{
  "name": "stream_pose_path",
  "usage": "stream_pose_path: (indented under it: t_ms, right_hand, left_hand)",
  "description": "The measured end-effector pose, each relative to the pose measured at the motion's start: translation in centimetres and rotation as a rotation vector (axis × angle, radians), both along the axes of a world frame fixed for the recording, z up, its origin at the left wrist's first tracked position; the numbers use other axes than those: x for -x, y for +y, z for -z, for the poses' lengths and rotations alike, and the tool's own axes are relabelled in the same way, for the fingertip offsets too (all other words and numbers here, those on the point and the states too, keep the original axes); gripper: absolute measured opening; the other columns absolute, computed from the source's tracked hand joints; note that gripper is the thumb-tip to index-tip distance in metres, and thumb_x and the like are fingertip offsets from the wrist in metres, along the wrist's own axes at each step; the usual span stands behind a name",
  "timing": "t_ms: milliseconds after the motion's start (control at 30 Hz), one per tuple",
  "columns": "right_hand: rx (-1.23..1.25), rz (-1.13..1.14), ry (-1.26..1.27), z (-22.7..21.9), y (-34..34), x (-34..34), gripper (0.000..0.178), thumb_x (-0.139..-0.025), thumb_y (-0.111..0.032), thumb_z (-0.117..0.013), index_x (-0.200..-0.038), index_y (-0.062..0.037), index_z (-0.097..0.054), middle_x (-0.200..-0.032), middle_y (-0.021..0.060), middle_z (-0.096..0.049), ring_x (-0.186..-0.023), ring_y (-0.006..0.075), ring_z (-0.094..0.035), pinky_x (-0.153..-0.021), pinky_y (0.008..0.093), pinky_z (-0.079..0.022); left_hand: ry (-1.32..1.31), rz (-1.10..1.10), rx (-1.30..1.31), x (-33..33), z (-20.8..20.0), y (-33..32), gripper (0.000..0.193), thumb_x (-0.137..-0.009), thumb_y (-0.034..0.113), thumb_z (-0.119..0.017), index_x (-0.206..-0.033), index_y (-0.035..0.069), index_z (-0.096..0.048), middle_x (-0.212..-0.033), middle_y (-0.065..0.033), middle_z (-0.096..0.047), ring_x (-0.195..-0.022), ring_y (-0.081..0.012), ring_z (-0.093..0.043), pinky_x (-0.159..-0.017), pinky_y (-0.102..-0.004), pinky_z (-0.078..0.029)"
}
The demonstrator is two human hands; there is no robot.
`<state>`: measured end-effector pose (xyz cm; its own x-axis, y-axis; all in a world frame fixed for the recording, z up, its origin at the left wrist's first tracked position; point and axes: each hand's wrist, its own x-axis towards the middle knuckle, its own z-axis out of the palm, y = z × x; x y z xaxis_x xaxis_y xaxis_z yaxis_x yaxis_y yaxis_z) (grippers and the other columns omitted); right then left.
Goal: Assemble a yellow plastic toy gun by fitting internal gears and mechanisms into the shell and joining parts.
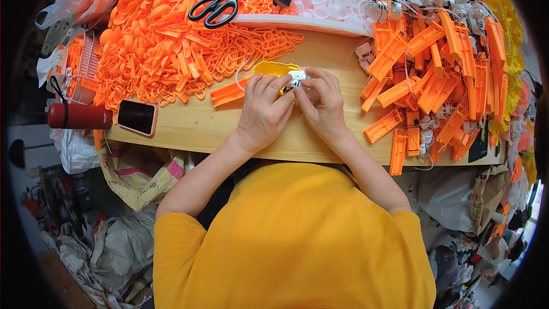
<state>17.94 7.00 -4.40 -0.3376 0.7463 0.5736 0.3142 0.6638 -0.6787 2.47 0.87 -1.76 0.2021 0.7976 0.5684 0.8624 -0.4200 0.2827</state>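
Both of my hands meet over the middle of the wooden table, fingers closed round a small white plastic mechanism point(296, 78). My left hand point(264, 109) grips it from the left, and my right hand point(322, 100) pinches it from the right. Just behind my left fingers shows a yellow plastic shell point(276, 68), partly covered by the hand; whether it touches the white part I cannot tell. An orange trough-shaped plastic piece point(229, 95) lies left of my left hand, with a thin pale tube or wire rising near its end.
Orange plastic parts point(154, 28) heap up at the left. Black-handled scissors point(216, 8) lie on them. More orange trough pieces with white mechanisms point(434, 80) pile at the right. A phone point(137, 117) and a red bottle point(80, 117) are at the left edge. Translucent cups point(326, 0) fill a tray behind.
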Motion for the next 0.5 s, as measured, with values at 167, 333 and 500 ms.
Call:
stream_pose_path:
  t_ms: [167,333,500]
  right_hand:
    - [-0.018,0.023,-0.02,0.1,0.0,0.2,0.025,-0.074,0.0,-0.073,-0.094,-0.0013,-0.057,-0.111,0.0179,-0.059,-0.101,0.0315,-0.056,-0.075,0.0354,-0.051]
    - [-0.036,0.024,-0.026,-0.1,-0.2,0.2,0.028,-0.073,0.001,-0.073,-0.096,-0.0017,-0.057,-0.112,0.018,-0.058,-0.101,0.0319,-0.056,-0.078,0.0367,-0.05]
    - [-0.011,0.022,-0.034,0.3,0.2,-0.2,0.029,-0.072,0.001,-0.073,-0.096,-0.0017,-0.057,-0.111,0.0174,-0.059,-0.1,0.0319,-0.056,-0.078,0.0369,-0.05]
  left_hand:
    - [-0.121,-0.021,0.016,0.9,-1.2,0.8,0.018,-0.075,0.009,-0.069,-0.092,0.005,-0.065,-0.111,-0.0113,-0.057,-0.106,-0.0282,-0.051,-0.093,-0.0462,-0.036]
    - [-0.109,-0.082,0.167,2.2,-1.2,1.6,0.014,-0.074,0.009,-0.069,-0.088,0.005,-0.067,-0.106,-0.0098,-0.058,-0.105,-0.0279,-0.051,-0.092,-0.0431,-0.033]
    - [0.021,-0.108,0.074,1.4,-2.2,2.0,0.006,-0.075,0.009,-0.067,-0.077,0.007,-0.062,-0.084,-0.006,-0.059,-0.089,-0.0241,-0.054,-0.085,-0.0417,-0.033]
